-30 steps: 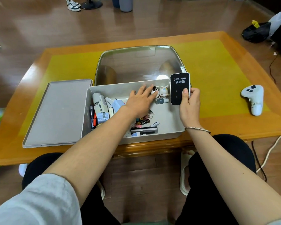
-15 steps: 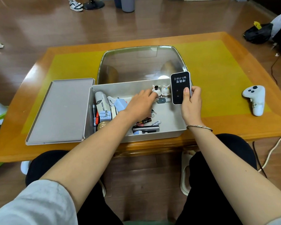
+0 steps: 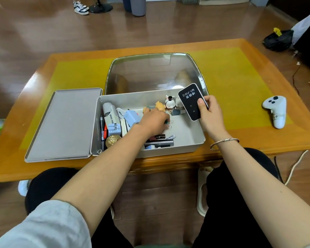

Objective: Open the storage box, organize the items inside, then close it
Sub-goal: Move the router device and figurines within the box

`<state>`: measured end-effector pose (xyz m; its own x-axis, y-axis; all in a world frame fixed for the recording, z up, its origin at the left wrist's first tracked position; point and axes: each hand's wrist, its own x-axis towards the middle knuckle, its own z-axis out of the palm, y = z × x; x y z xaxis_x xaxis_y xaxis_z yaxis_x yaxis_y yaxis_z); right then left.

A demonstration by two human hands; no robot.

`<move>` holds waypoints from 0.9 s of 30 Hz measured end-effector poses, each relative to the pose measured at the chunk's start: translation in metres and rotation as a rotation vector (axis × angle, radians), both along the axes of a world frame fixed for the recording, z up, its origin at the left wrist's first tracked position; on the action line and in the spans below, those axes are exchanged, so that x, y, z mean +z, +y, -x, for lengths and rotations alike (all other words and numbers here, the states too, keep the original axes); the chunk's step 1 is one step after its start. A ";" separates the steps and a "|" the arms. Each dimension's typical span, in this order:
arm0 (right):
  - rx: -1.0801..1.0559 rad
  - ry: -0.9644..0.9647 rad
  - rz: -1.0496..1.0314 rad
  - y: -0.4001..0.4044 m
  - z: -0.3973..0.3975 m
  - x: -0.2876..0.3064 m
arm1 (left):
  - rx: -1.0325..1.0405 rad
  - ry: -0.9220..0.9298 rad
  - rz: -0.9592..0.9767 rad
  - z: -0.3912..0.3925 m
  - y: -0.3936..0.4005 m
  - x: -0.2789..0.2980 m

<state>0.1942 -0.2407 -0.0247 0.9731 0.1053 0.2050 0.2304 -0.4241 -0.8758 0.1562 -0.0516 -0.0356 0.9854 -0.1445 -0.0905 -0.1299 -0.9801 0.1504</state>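
Note:
The grey storage box [image 3: 198, 141] stands open at the table's near edge, its lid [image 3: 64, 122] lying flat to its left. Inside are a white mini fan [image 3: 111, 115], a blue charger [image 3: 132, 116], a gold round tin [image 3: 112, 140], pens [image 3: 102, 126] and small rabbit figurines [image 3: 169, 102]. My left hand [image 3: 154, 122] is inside the box with its fingers curled round a small tan figurine [image 3: 159, 106]. Over the box's right rim, my right hand [image 3: 211, 115] grips a black Wi-Fi device [image 3: 191, 102], held upright.
A glass inset [image 3: 156, 72] sits in the wooden table just behind the box. A white game controller [image 3: 276, 110] lies on the yellow mat at the right. A black bag [image 3: 277, 40] and cables are on the floor to the right.
My left hand drew back from the rabbit figurines toward the box's middle, its fingers curling, and a tan figurine now shows at its fingertips. The right hand tilted the black device slightly.

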 end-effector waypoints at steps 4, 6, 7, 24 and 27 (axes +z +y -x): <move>0.013 -0.007 0.025 0.001 -0.004 0.006 | 0.199 -0.209 0.290 0.012 0.014 0.015; 0.040 -0.025 0.061 0.004 -0.006 0.010 | 0.337 -0.280 0.443 0.020 0.027 0.023; 0.057 -0.037 0.087 0.006 -0.006 0.012 | 0.390 -0.319 0.462 0.024 0.035 0.026; 0.228 -0.189 0.764 0.026 -0.010 0.011 | 0.574 -0.359 0.036 0.051 0.056 0.034; 0.250 -0.207 0.822 0.028 -0.009 0.013 | 0.236 -0.255 0.078 0.048 0.024 0.031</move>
